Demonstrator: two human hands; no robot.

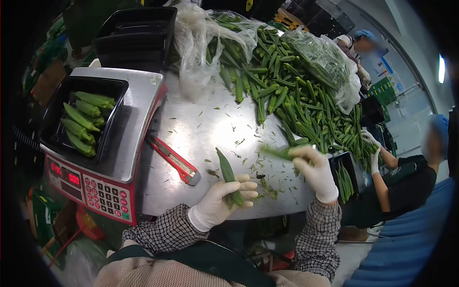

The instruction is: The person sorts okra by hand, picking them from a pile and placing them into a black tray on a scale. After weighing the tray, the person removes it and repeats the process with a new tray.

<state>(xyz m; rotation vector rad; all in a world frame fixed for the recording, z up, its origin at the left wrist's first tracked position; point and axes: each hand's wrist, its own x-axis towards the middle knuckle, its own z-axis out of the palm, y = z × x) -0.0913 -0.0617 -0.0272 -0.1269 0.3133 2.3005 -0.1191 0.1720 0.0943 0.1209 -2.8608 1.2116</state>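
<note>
My left hand, in a white glove, is closed around an okra pod with its tip pointing up and away from me. Gloved in white too, my right hand pinches another okra pod, slightly blurred, above the metal table. A red box cutter lies left of my left hand. Further left, a black tray with several okra pods rests on a red and silver scale. A big heap of okra spreads over the far right of the table.
Clear plastic bags lie at the back, beside stacked black trays. Okra trimmings litter the tabletop. On the right, a co-worker's gloved hands touch the heap near a black tray of okra. Another person stands further back.
</note>
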